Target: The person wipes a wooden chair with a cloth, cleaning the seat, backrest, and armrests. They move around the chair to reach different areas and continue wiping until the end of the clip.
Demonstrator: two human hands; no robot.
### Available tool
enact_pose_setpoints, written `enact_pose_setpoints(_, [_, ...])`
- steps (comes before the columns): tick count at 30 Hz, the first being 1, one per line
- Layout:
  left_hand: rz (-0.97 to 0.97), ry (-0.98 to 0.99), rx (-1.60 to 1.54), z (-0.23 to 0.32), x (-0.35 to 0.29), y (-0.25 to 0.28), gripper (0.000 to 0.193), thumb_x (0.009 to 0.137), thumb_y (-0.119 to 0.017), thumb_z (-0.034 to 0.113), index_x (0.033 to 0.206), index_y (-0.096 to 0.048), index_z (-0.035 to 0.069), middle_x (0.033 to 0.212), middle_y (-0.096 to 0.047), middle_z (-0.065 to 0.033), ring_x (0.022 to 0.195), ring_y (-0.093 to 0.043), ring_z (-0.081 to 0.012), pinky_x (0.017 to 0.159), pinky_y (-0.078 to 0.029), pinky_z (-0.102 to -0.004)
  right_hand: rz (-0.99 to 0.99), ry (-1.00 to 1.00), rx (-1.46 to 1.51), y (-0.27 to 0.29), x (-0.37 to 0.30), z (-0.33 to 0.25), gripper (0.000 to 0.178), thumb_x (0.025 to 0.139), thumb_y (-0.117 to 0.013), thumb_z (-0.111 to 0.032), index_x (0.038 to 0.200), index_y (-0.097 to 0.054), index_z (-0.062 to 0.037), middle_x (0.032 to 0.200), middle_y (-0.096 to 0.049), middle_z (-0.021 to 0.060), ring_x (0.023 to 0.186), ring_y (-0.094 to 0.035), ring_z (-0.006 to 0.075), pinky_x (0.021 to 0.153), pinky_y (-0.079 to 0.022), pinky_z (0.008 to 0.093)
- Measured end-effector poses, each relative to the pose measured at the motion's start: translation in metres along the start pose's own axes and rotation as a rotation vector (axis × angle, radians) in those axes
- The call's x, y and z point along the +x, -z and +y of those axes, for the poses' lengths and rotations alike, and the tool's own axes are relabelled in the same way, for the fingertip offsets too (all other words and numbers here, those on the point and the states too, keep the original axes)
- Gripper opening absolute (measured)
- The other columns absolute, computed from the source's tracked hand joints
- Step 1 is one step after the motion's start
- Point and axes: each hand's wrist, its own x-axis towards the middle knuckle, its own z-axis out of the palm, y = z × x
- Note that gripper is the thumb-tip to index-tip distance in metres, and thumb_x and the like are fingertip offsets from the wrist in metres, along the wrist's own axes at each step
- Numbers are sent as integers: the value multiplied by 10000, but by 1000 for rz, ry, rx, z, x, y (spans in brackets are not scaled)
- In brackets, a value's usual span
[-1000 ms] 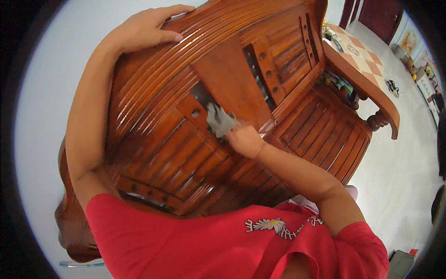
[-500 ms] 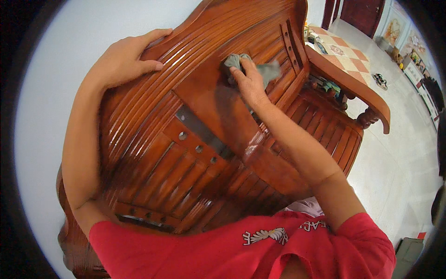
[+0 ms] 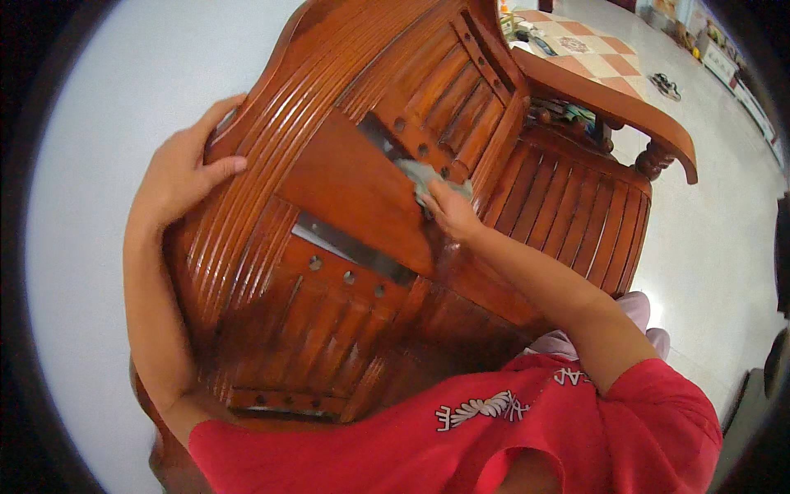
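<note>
Before me is a glossy reddish-brown wooden bench; its slatted backrest (image 3: 346, 181) has ribbed top rails, a smooth middle panel and narrow slots with round holes. My left hand (image 3: 183, 174) is hooked over the backrest's upper edge, thumb on the front face and fingers partly hidden behind it. A crumpled grey-green cloth (image 3: 420, 175) is pressed against the lower right part of the smooth panel, beside a slot. My right hand (image 3: 453, 214) is closed on it, slightly blurred.
The slatted seat (image 3: 576, 206) and a curved armrest (image 3: 609, 103) lie to the right. A pale wall (image 3: 90, 206) stands behind the backrest. Beyond the armrest are a checkered tabletop (image 3: 588, 53) with small items and dark sandals (image 3: 665, 86) on the light floor (image 3: 699, 230).
My right hand has brought the cloth down across the panel from its upper part. My left hand keeps its hold on the edge. The view has shifted a little.
</note>
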Motion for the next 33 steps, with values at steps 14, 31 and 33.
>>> enact_pose_setpoints(14, [27,73,-2,17,-1,-4,799,810,-792,184,1521,-442,284,1162,-722,-204,1100,-693,-364,961,-520,-444,226,-5,117,-14,52,-55,243,1022,-519,-262,1094,-508,-30,1076,-585,280,1042,-559,497,860,-462,547])
enact_pose_setpoints(31, [63,50,81,24,0,-7,804,808,-764,292,1535,-425,250,1212,-700,-224,1136,-676,-402,965,-515,-460,97,44,-64,37,35,0,561,854,-654,-116,1400,-539,-61,1201,-651,203,1098,-620,407,979,-476,420])
enact_pose_setpoints(33, [61,51,82,17,-6,-7,806,804,-765,315,1533,-428,247,1203,-701,-227,1137,-674,-408,963,-514,-460,-65,-191,68,47,39,-25,571,855,-643,-101,1412,-518,-70,1171,-651,205,1091,-621,407,994,-480,418])
